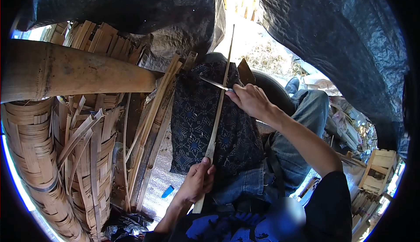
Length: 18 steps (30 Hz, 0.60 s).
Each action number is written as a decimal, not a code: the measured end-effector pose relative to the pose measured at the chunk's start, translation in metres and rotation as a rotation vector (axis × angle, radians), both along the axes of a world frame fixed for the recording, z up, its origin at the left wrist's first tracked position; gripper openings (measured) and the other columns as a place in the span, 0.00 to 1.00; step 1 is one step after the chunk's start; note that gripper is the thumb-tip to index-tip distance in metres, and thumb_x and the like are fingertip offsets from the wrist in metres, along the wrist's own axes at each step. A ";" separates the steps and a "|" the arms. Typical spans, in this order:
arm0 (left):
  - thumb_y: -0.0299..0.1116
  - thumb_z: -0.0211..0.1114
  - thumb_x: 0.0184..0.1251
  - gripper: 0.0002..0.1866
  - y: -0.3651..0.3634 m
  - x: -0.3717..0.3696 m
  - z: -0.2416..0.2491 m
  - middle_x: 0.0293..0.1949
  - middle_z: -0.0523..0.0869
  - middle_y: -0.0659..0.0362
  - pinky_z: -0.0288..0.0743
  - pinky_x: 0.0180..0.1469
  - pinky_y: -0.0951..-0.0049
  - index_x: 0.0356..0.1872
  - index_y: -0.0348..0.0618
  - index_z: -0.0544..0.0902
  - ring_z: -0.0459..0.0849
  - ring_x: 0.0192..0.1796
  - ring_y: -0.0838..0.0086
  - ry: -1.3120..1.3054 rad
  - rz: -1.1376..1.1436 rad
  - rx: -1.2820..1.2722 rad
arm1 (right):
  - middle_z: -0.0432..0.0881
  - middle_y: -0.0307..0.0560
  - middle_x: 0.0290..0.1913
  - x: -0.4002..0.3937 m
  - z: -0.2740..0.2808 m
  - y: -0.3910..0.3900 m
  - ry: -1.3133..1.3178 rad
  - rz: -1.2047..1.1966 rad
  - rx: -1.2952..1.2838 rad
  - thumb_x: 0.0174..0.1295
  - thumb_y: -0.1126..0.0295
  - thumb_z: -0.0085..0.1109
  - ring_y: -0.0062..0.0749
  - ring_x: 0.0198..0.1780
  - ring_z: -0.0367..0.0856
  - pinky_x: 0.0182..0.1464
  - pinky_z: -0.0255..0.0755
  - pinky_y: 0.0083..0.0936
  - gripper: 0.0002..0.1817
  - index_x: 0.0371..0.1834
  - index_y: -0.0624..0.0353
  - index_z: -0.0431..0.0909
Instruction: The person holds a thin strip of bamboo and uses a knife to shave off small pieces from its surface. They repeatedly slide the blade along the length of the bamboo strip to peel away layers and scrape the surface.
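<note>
A long, thin bamboo strip runs from near my body up and away over my lap. My left hand is closed around its near part. Farther along, my right hand grips a knife by its handle, which the fingers mostly hide. The blade points left and crosses the strip, seemingly touching it. Under the strip, a dark patterned cloth covers my thigh, with small pale shavings on it.
A thick bamboo pole juts in from the left above woven bamboo baskets. Split bamboo lengths lean beside the cloth. Dark plastic sheeting hangs overhead. A blue scrap lies on the ground; a wooden crate stands at right.
</note>
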<state>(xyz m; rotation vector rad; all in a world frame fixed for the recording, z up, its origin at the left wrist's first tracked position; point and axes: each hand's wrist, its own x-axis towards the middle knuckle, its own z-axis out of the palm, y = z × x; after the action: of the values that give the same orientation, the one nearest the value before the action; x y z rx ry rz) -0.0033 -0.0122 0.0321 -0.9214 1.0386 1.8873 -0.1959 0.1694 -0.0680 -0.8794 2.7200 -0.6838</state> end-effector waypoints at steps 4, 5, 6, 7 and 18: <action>0.55 0.42 0.72 0.23 -0.001 0.002 -0.007 0.10 0.55 0.72 0.46 0.13 0.81 0.23 0.49 0.65 0.51 0.10 0.85 0.016 0.048 0.052 | 0.71 0.48 0.10 -0.004 0.012 -0.001 -0.021 -0.002 -0.059 0.68 0.56 0.46 0.38 0.11 0.73 0.15 0.70 0.35 0.21 0.25 0.62 0.70; 0.55 0.42 0.72 0.23 -0.002 0.001 -0.008 0.10 0.56 0.71 0.46 0.13 0.81 0.23 0.49 0.65 0.51 0.10 0.85 0.004 0.054 0.049 | 0.71 0.48 0.10 0.003 0.016 -0.003 -0.112 -0.007 -0.086 0.68 0.56 0.46 0.38 0.11 0.73 0.16 0.70 0.35 0.20 0.25 0.62 0.70; 0.55 0.42 0.72 0.23 -0.003 0.000 -0.007 0.10 0.56 0.71 0.46 0.13 0.81 0.23 0.49 0.65 0.51 0.10 0.85 0.004 0.064 0.048 | 0.71 0.48 0.10 0.017 0.018 -0.002 -0.015 -0.009 -0.193 0.68 0.56 0.47 0.38 0.11 0.72 0.16 0.69 0.37 0.20 0.25 0.61 0.69; 0.55 0.42 0.72 0.24 -0.002 -0.002 -0.005 0.11 0.56 0.71 0.46 0.13 0.81 0.23 0.49 0.65 0.52 0.10 0.84 0.005 0.071 0.064 | 0.71 0.48 0.10 0.028 0.021 -0.001 -0.020 0.002 -0.194 0.68 0.56 0.47 0.38 0.11 0.72 0.16 0.69 0.37 0.20 0.25 0.61 0.69; 0.56 0.39 0.72 0.25 0.004 -0.003 0.008 0.12 0.59 0.70 0.49 0.14 0.82 0.23 0.48 0.65 0.55 0.12 0.86 0.056 -0.119 -0.170 | 0.73 0.54 0.12 0.036 0.020 0.004 -0.103 -0.015 -0.088 0.65 0.55 0.50 0.49 0.16 0.77 0.19 0.71 0.41 0.21 0.22 0.62 0.71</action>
<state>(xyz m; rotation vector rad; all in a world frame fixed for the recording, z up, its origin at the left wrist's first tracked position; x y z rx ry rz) -0.0060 -0.0082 0.0403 -0.8859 1.2747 1.7555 -0.1595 0.1731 -0.0476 -0.8197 2.6258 -0.8343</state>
